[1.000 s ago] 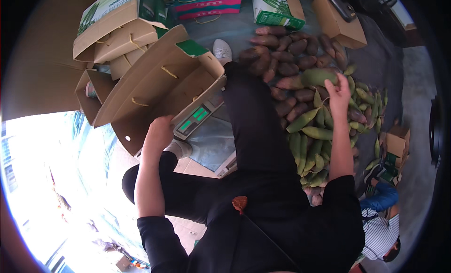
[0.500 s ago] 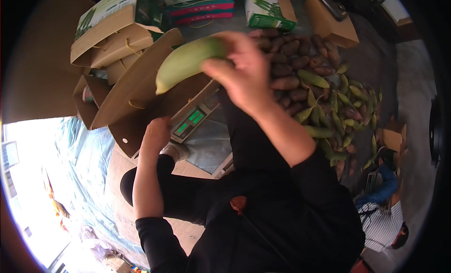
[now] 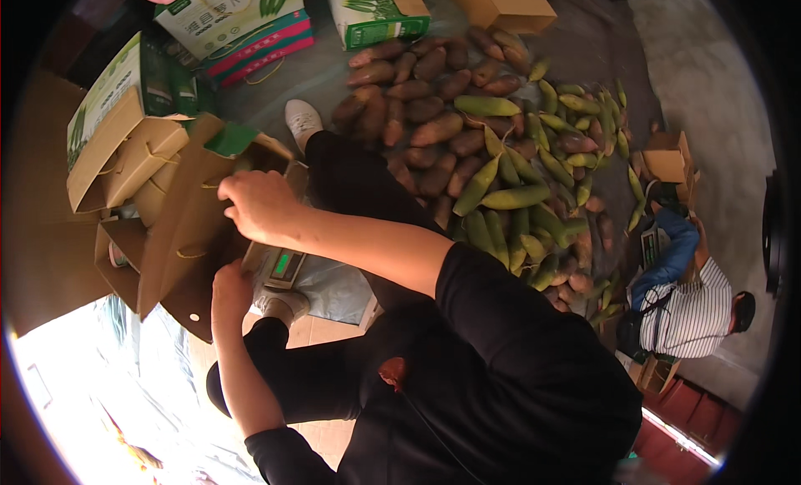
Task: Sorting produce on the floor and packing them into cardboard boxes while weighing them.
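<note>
An open brown cardboard carton with rope handles stands at the left, on or against a scale with a lit green display. My left hand is closed on the carton's near edge. Above the opening, my right hand has its thumb and forefinger slightly apart. No vegetable shows between those fingers; the carton's wall and shadow hide most of its inside. To the right lies a pile of green radishes beside reddish-brown root vegetables.
Printed cartons stand at the back left, another carton behind the pile. A plain brown box is at the far end. At right, a person in a striped shirt sits by another scale. My shoe rests near the pile.
My right hand has moved left and down to the carton, and the green radish it held is out of sight. My left hand stays on the carton's edge. The view has shifted right.
</note>
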Available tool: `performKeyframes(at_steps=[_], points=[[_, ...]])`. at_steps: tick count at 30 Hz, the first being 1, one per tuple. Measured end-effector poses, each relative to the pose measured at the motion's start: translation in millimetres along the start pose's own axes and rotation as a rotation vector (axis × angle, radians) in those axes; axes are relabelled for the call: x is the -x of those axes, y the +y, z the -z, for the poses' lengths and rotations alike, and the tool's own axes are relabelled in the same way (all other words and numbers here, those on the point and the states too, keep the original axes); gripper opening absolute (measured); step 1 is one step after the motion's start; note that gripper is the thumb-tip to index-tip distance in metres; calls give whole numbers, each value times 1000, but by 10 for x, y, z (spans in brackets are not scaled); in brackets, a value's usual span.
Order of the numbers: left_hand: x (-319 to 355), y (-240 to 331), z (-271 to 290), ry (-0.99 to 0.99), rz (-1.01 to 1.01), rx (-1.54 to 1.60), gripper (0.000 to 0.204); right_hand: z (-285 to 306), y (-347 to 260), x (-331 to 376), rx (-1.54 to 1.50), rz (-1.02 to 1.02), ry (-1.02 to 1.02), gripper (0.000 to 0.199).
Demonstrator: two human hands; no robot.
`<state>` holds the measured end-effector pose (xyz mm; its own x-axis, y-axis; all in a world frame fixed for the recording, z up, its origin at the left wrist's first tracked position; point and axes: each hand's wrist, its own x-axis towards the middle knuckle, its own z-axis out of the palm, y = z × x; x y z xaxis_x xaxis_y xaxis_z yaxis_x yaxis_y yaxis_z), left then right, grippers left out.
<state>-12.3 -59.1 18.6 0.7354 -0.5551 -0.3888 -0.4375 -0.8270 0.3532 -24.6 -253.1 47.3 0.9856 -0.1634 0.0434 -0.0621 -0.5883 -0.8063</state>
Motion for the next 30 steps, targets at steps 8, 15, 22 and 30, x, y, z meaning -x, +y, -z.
performKeyframes(at_steps=[8, 15, 22, 30], points=[[9, 49, 4, 5, 19, 68, 21, 1171, 387, 292, -209, 136, 313, 14], [19, 138, 111, -43, 24, 79, 24, 1575, 2159, 1030, 218, -455, 341, 18], [-54, 175, 89, -81, 116, 146, 25, 1736, 3447, 2416, 917, -1032, -175, 28], [-13, 234, 92, -52, 145, 197, 24, 1615, 3652, 2885, 1070, -933, -530, 38]])
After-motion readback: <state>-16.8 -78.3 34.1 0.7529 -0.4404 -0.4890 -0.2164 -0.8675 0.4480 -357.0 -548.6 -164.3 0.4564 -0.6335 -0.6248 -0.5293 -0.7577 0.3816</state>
